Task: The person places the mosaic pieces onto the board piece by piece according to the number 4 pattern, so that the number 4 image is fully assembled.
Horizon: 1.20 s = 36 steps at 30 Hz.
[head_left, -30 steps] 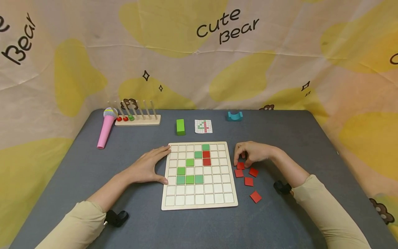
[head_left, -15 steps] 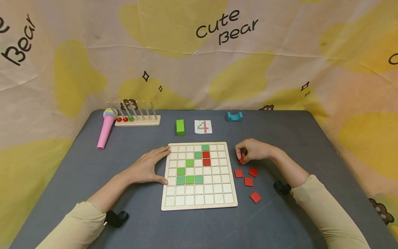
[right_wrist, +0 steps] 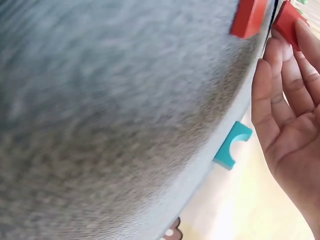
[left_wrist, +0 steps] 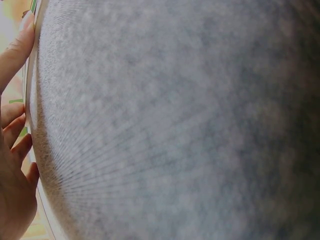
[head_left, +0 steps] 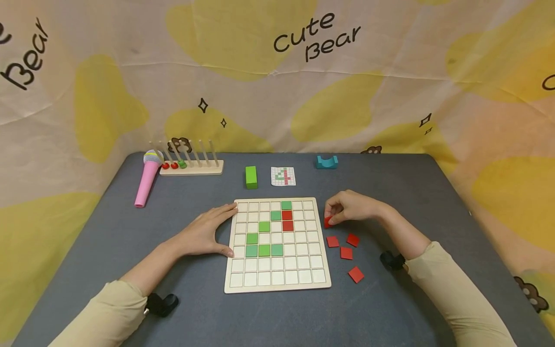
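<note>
I see the right hand [head_left: 353, 209] pinching a red tile [head_left: 328, 222] just right of the grid board [head_left: 277, 288], fingers curled, prob. to carry it. Left hand [head_left: 204, 234] lies flat & open vs. the board's left edge, steadying it.

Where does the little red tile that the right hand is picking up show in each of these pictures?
Head: the red tile is pinched in the right hand, just right of the wooden board.
Left wrist: not in it.
Right wrist: top right corner, at the fingertips.
Shared landmark: the teal block.
</note>
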Each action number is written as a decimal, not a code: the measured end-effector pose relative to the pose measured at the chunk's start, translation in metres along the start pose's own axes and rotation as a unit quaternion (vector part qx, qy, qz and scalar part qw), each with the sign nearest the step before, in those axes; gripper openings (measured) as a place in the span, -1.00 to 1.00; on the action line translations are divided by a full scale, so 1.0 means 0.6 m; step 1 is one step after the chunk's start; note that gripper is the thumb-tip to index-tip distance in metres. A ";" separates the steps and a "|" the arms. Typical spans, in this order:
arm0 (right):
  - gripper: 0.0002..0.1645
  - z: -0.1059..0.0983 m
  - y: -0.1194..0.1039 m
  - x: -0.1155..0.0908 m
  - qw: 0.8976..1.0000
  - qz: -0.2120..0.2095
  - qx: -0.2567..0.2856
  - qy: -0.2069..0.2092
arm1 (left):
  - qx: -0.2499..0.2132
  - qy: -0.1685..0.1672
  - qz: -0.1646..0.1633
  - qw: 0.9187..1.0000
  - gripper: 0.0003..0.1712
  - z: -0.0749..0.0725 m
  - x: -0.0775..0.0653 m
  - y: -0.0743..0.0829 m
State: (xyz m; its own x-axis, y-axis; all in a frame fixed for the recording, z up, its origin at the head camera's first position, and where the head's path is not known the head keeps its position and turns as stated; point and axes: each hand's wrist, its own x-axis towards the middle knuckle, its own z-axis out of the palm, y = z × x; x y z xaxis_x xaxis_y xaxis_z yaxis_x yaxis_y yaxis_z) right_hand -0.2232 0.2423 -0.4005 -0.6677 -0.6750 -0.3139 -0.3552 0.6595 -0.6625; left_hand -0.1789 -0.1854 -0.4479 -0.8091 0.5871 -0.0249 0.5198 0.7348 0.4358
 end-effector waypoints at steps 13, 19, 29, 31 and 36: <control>-0.92 0.018 -0.047 0.018 1.000 -0.029 0.006 0.011 | -0.001 -0.015 -0.009 1.000 0.36 -0.002 0.001 0.001; -0.94 0.032 -0.076 0.027 0.999 -0.028 0.016 0.025 | -0.003 -0.016 -0.011 1.000 0.36 -0.003 0.001 0.001; -0.96 0.057 -0.100 0.049 0.997 -0.050 -0.005 0.060 | -0.006 -0.015 -0.011 1.000 0.35 -0.004 0.000 0.002; -0.96 0.063 -0.104 0.053 0.996 -0.052 -0.009 0.067 | -0.005 -0.012 -0.009 1.000 0.35 -0.003 0.000 0.002; -0.94 0.078 -0.111 0.064 0.995 -0.047 -0.018 0.080 | -0.003 -0.011 -0.008 1.000 0.34 -0.003 0.000 0.002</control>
State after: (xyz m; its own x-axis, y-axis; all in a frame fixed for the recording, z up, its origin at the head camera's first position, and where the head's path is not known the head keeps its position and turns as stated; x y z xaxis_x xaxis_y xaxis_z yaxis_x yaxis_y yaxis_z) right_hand -0.1949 0.1569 -0.4002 -0.7249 -0.6752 -0.1365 -0.4433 0.6089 -0.6578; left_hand -0.1789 -0.1849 -0.4456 -0.8109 0.5828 -0.0526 0.5050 0.7423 0.4404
